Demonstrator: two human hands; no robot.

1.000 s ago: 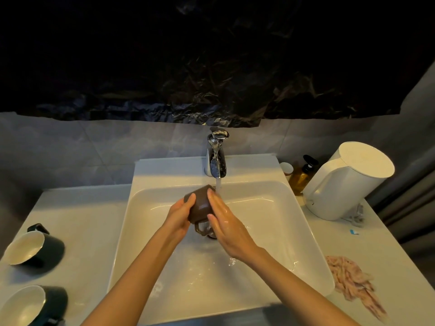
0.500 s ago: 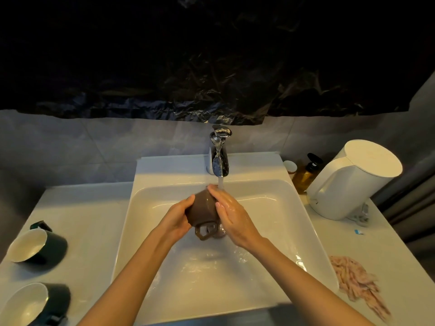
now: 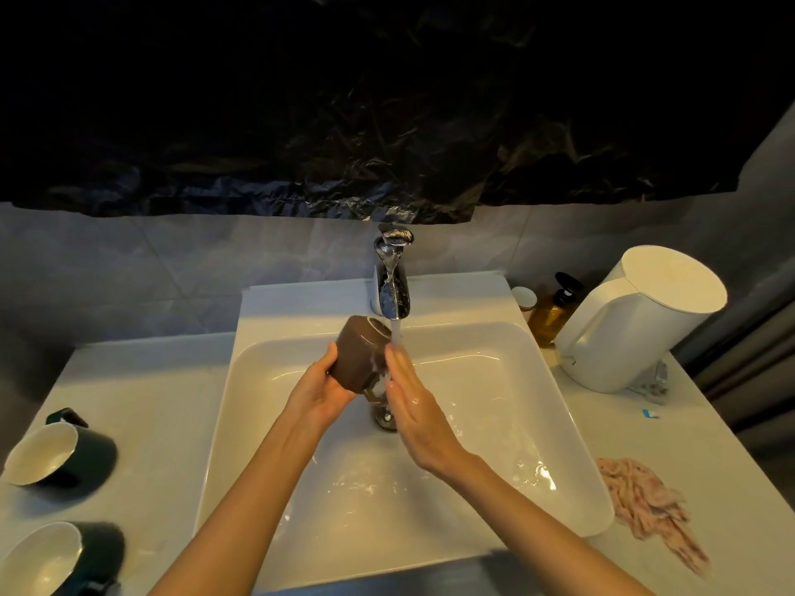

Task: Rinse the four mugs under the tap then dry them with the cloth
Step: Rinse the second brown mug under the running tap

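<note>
A brown mug [image 3: 359, 359] is tilted over the white sink [image 3: 537, 423], its mouth turned toward the running stream under the chrome tap [image 3: 392, 290]. My left hand [image 3: 320, 391] grips the mug's base from the left. My right hand [image 3: 408, 393] has straight wet fingers pressed against the mug's right side, with water falling on the fingertips. Two dark green mugs with white insides lie on the left counter, one [image 3: 60, 451] farther back and one [image 3: 60, 557] at the near edge. A pink cloth [image 3: 645, 505] lies crumpled on the right counter.
A white kettle [image 3: 636, 320] stands at the back right beside an amber pump bottle [image 3: 553, 309] and a small white cup [image 3: 524, 298]. The sink drain [image 3: 385, 419] sits below the hands. Black plastic sheeting covers the wall above.
The mug has been turned and lifted, so its mouth now faces the stream. My right hand's fingers have straightened and slid lower along the mug's side.
</note>
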